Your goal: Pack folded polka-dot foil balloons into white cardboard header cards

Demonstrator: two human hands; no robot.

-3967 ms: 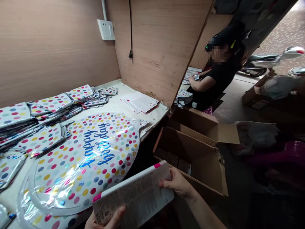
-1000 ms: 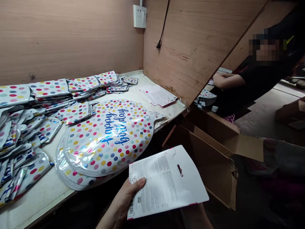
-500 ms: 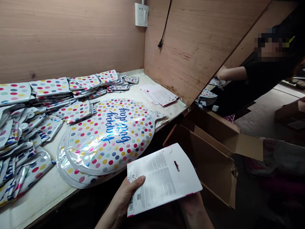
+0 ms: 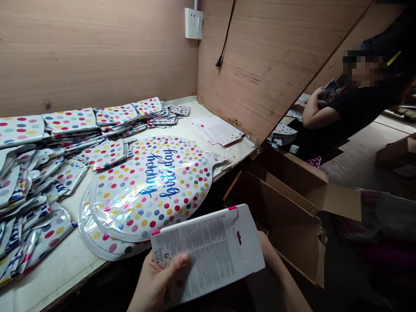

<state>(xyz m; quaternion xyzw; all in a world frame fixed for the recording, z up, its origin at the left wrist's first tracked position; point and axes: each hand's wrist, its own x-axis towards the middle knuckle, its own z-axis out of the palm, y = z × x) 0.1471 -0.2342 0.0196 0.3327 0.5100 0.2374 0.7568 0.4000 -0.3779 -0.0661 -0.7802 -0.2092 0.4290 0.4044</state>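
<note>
My left hand (image 4: 162, 273) grips a flat white cardboard package (image 4: 211, 251), its thumb lying across the printed face. Grey small print, pink edge marks and a hang hole show on the package, which is tilted in front of me. At its right end is my right hand (image 4: 264, 242), with the fingers hidden behind the card. Just beyond, flat foil balloons (image 4: 152, 186) with coloured dots and blue "happy birthday" lettering lie stacked on the worktable (image 4: 39, 288), overhanging its front edge.
Several folded dotted balloons (image 4: 69, 119) lie in piles at the left and back. Printed cards (image 4: 224, 130) rest near the corner. An open cardboard box (image 4: 286, 225) stands right of the table. Past the wooden partition (image 4: 260, 56), a person in black (image 4: 357, 104) holds something.
The package has shifted left and down and turned, so its pink-marked top edge shows more. My right hand has come up at its right end. The other person's arm has risen.
</note>
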